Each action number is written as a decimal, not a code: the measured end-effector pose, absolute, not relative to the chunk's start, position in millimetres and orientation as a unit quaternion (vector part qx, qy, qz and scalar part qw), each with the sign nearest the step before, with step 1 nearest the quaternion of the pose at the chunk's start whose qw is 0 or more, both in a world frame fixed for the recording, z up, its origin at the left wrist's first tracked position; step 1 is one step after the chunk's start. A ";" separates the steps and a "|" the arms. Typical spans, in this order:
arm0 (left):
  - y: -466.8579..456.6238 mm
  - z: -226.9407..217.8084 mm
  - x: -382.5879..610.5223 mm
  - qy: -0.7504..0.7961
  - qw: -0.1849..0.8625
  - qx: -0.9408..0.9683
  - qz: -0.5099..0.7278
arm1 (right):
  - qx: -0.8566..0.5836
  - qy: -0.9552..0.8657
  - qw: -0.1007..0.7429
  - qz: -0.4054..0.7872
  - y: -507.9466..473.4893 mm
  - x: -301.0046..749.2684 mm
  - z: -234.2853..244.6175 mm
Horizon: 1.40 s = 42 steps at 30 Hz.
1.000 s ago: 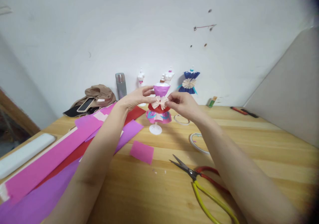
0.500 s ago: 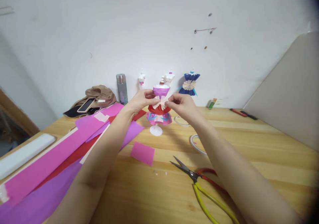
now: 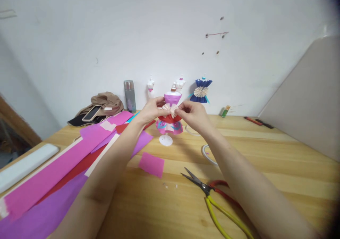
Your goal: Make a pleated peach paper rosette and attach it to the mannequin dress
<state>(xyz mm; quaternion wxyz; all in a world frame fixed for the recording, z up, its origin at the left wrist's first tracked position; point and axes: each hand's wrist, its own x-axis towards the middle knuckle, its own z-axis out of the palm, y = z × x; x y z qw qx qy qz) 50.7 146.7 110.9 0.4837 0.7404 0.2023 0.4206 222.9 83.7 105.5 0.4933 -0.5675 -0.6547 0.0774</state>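
A small mannequin [image 3: 170,120] on a white round stand [image 3: 166,140] wears a purple paper top, a red band and a pink patterned skirt. At its waist sits a cream pleated paper fan [image 3: 168,107]. My left hand [image 3: 151,109] pinches the fan's left side. My right hand [image 3: 191,114] pinches its right side. Both hands are closed on the fan, against the mannequin's front.
Pink, red and purple paper sheets [image 3: 53,175] lie at the left, with a small pink square [image 3: 151,164]. Scissors [image 3: 212,196] lie near the front. Tape rings [image 3: 208,153], a flask [image 3: 129,95], a phone on cloth [image 3: 91,112], and other mannequins [image 3: 201,89] stand behind.
Both hands stayed pinched on the fan at the mannequin's waist; the fingers closed in tighter. The view shifted slightly.
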 end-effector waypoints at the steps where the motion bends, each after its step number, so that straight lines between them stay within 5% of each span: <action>1: 146.8 109.8 51.8 0.203 0.481 0.739 0.425 | -0.565 -0.655 0.495 0.084 84.3 223.3 105.0; 20: 142.5 106.6 55.9 0.195 0.495 0.717 0.451 | -0.548 -0.650 0.520 0.077 77.5 223.8 110.0; 42: 148.8 108.0 46.2 0.199 0.507 0.750 0.374 | -0.581 -0.615 0.478 0.234 72.8 214.7 112.1</action>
